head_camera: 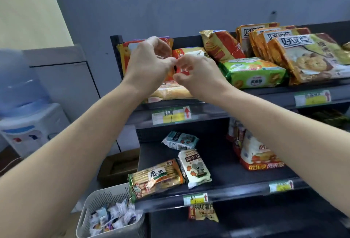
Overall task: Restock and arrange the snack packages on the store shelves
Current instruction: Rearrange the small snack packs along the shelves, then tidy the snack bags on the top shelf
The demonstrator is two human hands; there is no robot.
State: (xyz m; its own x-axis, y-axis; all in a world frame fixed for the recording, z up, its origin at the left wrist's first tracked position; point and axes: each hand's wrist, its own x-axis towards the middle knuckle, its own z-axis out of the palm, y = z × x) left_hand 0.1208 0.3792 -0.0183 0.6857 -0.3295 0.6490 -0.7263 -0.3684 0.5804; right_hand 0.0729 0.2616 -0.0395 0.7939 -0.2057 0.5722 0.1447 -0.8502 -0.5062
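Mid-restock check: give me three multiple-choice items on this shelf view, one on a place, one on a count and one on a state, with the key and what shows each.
1. Where does the green package lie?
A. on the top shelf
B. on the floor
C. on a cart

2. How many koala-print packs lie on the middle shelf?
A. one
B. two
C. four

3. What state is the grey basket in?
A. empty
B. holding small wrapped sweets
C. tipped over

Key:
1 A, it rests flat on the top shelf among the orange and yellow bags.
2 B, a white one lies near the front and a teal one behind it.
3 B, the basket stands upright with many small wrappers inside.
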